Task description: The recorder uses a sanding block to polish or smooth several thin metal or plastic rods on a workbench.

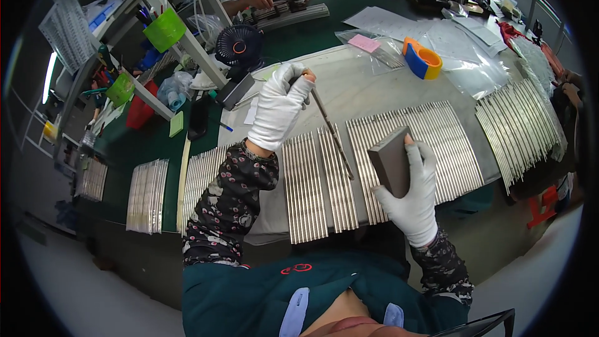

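The left hand [279, 107] pinched 1 slender metal rod [331, 128], aslant over parallel rods [306, 187] grouped on the surface [360, 92]. The right hand [413, 196], spread wide, clasped a grey block [392, 161] by its edges, over the same rods.

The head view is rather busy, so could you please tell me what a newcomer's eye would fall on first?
Likely the white-gloved left hand near the middle, holding a slim metal rod, and the right hand with its dark grey block. Next, perhaps, the shiny rows of rods across the table, and the orange, yellow and blue object beyond them.
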Motion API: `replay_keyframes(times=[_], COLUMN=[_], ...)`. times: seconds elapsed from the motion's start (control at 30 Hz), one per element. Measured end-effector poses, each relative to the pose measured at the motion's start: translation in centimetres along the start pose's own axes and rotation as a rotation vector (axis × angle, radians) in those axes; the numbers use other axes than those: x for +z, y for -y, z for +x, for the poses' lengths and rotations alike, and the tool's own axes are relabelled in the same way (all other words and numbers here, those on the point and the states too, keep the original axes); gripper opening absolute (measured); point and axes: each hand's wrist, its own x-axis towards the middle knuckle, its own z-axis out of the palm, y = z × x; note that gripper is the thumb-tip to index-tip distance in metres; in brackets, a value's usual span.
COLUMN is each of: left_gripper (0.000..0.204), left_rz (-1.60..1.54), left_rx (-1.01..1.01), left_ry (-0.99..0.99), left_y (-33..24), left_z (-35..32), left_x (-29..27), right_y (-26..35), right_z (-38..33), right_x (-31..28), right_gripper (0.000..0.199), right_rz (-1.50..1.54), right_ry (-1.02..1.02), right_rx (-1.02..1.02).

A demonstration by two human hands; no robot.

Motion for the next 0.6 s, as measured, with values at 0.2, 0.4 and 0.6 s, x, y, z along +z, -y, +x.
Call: replay_keyframes(times=[0.2,0.4,0.6], left_gripper=[0.019,0.019,0.019], left_rz=[0.078,0.134,0.224], left_rx=[0.036,0.072,0.199], left_ry=[0.019,0.052,0.069], left_y=[0.3,0.1,0.0], left_z=[-0.1,0.5,0.6], left_x=[0.1,-0.2,-0.4], right_y=[1.1,0.7,-0.1], right_z=[5.0,9.0,9.0], right_x=[4.1,5.5,4.9], right_gripper=[0.09,0.083,0.082], right_rz=[0.137,0.056,0.191], right_ry=[-0.029,-0.08,-0.167], right_rx=[-0.037,-0.227,-0.3])
